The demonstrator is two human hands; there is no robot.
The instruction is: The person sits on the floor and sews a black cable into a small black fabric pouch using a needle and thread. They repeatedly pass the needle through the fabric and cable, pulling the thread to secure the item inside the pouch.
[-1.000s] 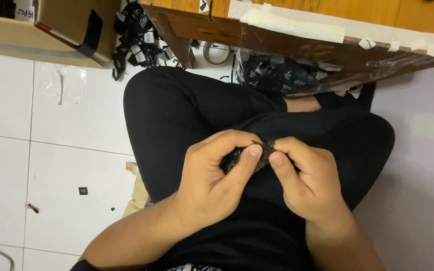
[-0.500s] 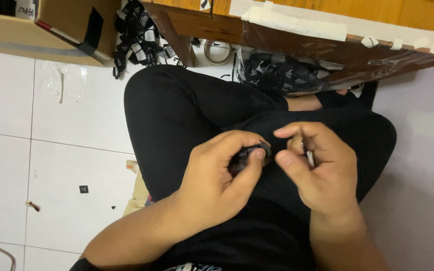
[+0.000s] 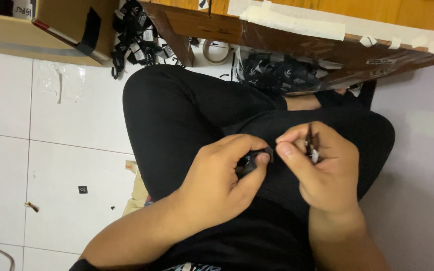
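I sit cross-legged in black trousers (image 3: pixel 187 105) on a white tiled floor. My left hand (image 3: pixel 222 185) pinches a small black part (image 3: pixel 253 159) between thumb and fingers over my lap. Just to its right, my right hand (image 3: pixel 322 170) holds a thin dark piece (image 3: pixel 311 142) with a pale tip, upright between thumb and forefinger. The two hands are close, their fingertips almost touching. What the small items are exactly is hard to tell.
A cardboard box (image 3: pixel 31 30) stands at the top left. A brown wooden board with tape strips (image 3: pixel 297 30) runs along the top. Piles of black tagged items (image 3: pixel 136 37) and a bag of them (image 3: pixel 277 73) lie beside a tape roll (image 3: pixel 217 50).
My hands have come slightly apart. The right hand drew a thin piece away from the black part and lifted a little; the left hand keeps its grip.
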